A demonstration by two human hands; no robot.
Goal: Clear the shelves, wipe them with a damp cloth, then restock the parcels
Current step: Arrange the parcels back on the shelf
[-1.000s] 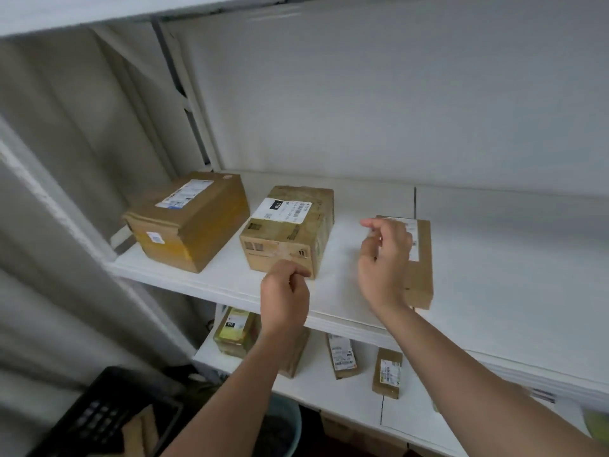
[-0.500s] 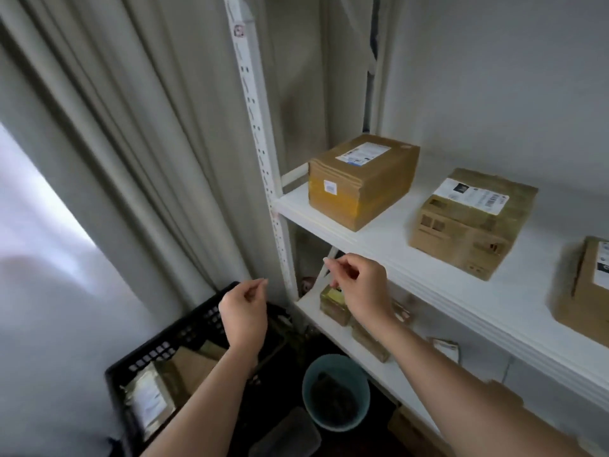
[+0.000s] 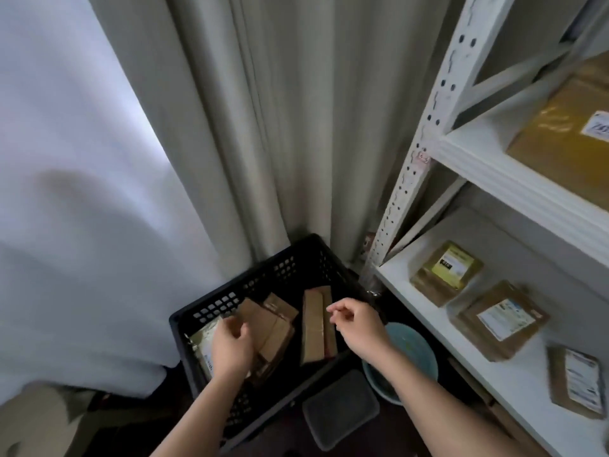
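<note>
A: Where are the parcels now?

B: Several stand inside the black crate [image 3: 263,275] on the floor; 3 more lie on the lower shelf [image 3: 412,291] at the right.

A: And the hands?

B: The left hand [image 3: 230,347] is over the crate, fingers curled near the middle brown parcels [image 3: 273,331]; a grip I cannot tell. The right hand [image 3: 359,324] hovers loosely curled, holding nothing, just beside the tall parcel [image 3: 313,328]. Its long axis runs away from the person, so the right hand is nearer to it.

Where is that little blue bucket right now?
The blue bucket sits on the floor low in the head view, right of the black crate, under the white shelf, partly hidden by the right forearm.
</note>
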